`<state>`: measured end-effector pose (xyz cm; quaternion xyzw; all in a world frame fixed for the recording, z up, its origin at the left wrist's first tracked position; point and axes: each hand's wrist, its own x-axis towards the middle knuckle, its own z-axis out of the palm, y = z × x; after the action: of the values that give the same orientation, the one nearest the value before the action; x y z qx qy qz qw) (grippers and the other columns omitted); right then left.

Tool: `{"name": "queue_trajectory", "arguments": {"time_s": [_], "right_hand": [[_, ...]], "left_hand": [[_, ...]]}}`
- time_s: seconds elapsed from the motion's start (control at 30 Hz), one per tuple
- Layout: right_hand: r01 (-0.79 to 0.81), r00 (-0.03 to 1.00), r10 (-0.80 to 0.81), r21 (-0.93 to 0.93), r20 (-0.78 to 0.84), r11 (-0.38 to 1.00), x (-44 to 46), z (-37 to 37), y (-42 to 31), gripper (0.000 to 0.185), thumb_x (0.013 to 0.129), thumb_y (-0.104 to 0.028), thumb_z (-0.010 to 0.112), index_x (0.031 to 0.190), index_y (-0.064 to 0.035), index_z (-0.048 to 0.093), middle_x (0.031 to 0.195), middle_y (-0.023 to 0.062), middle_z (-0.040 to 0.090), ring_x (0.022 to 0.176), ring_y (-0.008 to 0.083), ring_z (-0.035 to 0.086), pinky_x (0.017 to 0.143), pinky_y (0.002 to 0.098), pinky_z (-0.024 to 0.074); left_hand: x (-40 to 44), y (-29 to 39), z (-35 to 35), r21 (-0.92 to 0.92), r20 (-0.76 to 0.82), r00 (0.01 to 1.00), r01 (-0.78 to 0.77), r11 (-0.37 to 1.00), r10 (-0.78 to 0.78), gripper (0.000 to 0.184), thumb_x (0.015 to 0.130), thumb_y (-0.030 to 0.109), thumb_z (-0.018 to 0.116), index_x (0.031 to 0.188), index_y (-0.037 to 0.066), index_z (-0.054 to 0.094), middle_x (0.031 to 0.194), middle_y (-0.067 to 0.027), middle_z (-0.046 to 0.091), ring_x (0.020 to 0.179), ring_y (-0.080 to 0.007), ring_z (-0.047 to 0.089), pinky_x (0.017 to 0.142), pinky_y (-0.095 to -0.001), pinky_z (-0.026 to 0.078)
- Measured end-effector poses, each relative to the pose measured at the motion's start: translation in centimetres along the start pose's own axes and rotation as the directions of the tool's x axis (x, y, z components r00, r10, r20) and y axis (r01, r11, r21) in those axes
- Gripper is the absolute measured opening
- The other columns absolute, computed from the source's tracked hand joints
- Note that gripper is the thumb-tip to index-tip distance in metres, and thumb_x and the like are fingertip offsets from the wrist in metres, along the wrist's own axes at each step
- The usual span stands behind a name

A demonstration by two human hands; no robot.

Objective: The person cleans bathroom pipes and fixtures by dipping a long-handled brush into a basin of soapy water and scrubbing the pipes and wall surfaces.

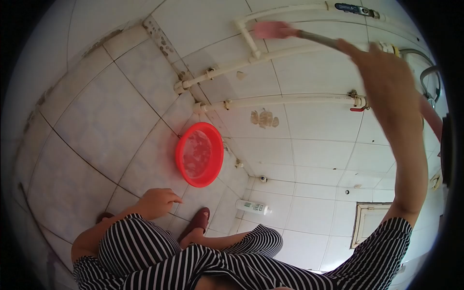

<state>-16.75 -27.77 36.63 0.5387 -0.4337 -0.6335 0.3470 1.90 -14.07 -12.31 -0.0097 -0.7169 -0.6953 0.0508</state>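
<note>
Hiding part of pink-headed tool: right hand

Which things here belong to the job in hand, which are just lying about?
Job:
pink-headed tool with slim greyish handle, in the right hand
probably the round red plastic basin of foamy-looking liquid

Lying about, apparently:
white plastic bottle, near the wall

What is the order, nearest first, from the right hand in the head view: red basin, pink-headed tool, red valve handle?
1. Pink-headed tool: held in the right hand.
2. Red valve handle: on the pipe, below the hand.
3. Red basin: on the floor, leftward.
</note>
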Motion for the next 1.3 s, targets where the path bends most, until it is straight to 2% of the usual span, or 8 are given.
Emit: {"name": "queue_trajectory", "arguments": {"time_s": [0.13, 0.3, 0.47, 0.63, 0.73, 0.9, 1.1, 1.3], "right_hand": [[-0.101, 0.993, 0.108, -0.163, 0.038, 0.981, -0.8, -2.0, 0.5, 0.047, 0.094, -0.007, 0.059, 0.139, -0.0216, 0.056, 0.085, 0.0097, 0.065, 0.069, 0.0227, 0.069, 0.062, 0.0349, 0.0555], [0.104, 0.989, -0.098, -0.055, 0.111, 0.993, 4.0, 1.1, -6.7, 0.046, 0.086, -0.004, 0.066, 0.13, -0.014, 0.062, 0.079, 0.0046, 0.065, 0.069, 0.0186, 0.068, 0.059, 0.0299, 0.0547], [0.098, 0.995, -0.097, 0.046, -0.008, 0.994, 2.4, -0.5, -1.9, 0.057, 0.083, 0.001, 0.067, 0.134, -0.0207, 0.062, 0.079, 0.006, 0.063, 0.067, 0.0198, 0.067, 0.06, 0.0318, 0.0527], [0.07, 0.996, -0.071, 0.032, 0.055, 0.997, 4.1, 0.6, -5.4, 0.054, 0.086, 0.002, 0.064, 0.135, -0.0204, 0.061, 0.08, 0.0061, 0.064, 0.07, 0.0201, 0.069, 0.065, 0.0317, 0.0556], [0.095, 0.991, -0.093, -0.019, 0.094, 0.995, 5.7, 1.1, -5.3, 0.051, 0.091, -0.002, 0.059, 0.136, -0.0237, 0.061, 0.087, 0.0083, 0.068, 0.076, 0.0225, 0.07, 0.069, 0.0341, 0.0566], [0.11, 0.994, -0.106, 0.165, -0.032, 0.98, 3.0, 2.0, 0.2, 0.034, 0.099, -0.02, 0.06, 0.133, -0.0205, 0.065, 0.078, 0.0083, 0.068, 0.072, 0.0228, 0.067, 0.068, 0.0399, 0.0534], [0.06, 0.995, -0.065, 0.063, 0.075, 0.996, 5.8, 3.0, -4.5, 0.035, 0.1, -0.018, 0.056, 0.134, -0.0212, 0.062, 0.081, 0.0099, 0.067, 0.073, 0.0277, 0.068, 0.068, 0.0402, 0.0549], [0.014, 0.999, -0.019, 0.152, 0.036, 0.988, 2.3, 3.3, 3.7, 0.035, 0.099, -0.021, 0.061, 0.133, -0.0246, 0.065, 0.088, 0.0065, 0.072, 0.078, 0.0227, 0.068, 0.07, 0.0398, 0.0547]], "left_hand": [[0.0, -0.2, -0.8, 0.031, 0.003, 1.0, 0.025, 0.999, -0.025, 0.028, 0.087, 0.007, 0.053, 0.105, 0.008, 0.075, 0.104, -0.0114, 0.072, 0.096, -0.0287, 0.067, 0.088, -0.0413, 0.053], [0.3, 0.4, -1.0, 0.047, -0.073, 0.997, -0.028, 0.998, 0.032, 0.029, 0.087, 0.007, 0.053, 0.105, 0.008, 0.075, 0.102, -0.0114, 0.072, 0.097, -0.0293, 0.067, 0.089, -0.0422, 0.052], [0.0, -0.4, -0.4, 0.026, -0.035, 0.999, 0.03, 0.999, -0.029, 0.029, 0.087, 0.007, 0.053, 0.106, 0.009, 0.075, 0.103, -0.011, 0.072, 0.097, -0.0293, 0.067, 0.089, -0.0426, 0.052], [0.3, -0.7, -0.4, 0.06, -0.061, 0.998, 0.006, 0.998, -0.002, 0.026, 0.086, 0.006, 0.055, 0.103, 0.009, 0.076, 0.102, -0.0113, 0.072, 0.093, -0.0315, 0.067, 0.084, -0.0417, 0.054], [0.2, -0.6, -0.6, 0.06, -0.073, 0.997, 0.01, 0.998, -0.006, 0.026, 0.086, 0.005, 0.056, 0.103, 0.009, 0.076, 0.102, -0.0114, 0.072, 0.094, -0.0317, 0.067, 0.084, -0.0419, 0.054], [0.1, -1.0, -0.1, -0.026, -0.061, 0.991, 0.119, 0.993, -0.12, 0.029, 0.086, 0.007, 0.053, 0.106, 0.01, 0.075, 0.104, -0.0105, 0.072, 0.099, -0.0295, 0.067, 0.09, -0.0424, 0.052], [0.6, 0.3, -1.4, 0.049, -0.058, 0.998, 0.039, 0.998, -0.036, 0.028, 0.086, 0.007, 0.053, 0.104, 0.009, 0.075, 0.104, -0.0098, 0.072, 0.099, -0.0287, 0.066, 0.091, -0.0415, 0.052], [0.0, -0.6, -0.5, -0.028, -0.077, 0.985, 0.151, 0.988, -0.152, 0.028, 0.088, 0.007, 0.053, 0.105, 0.009, 0.075, 0.104, -0.0097, 0.072, 0.098, -0.029, 0.067, 0.09, -0.0417, 0.052]]}}
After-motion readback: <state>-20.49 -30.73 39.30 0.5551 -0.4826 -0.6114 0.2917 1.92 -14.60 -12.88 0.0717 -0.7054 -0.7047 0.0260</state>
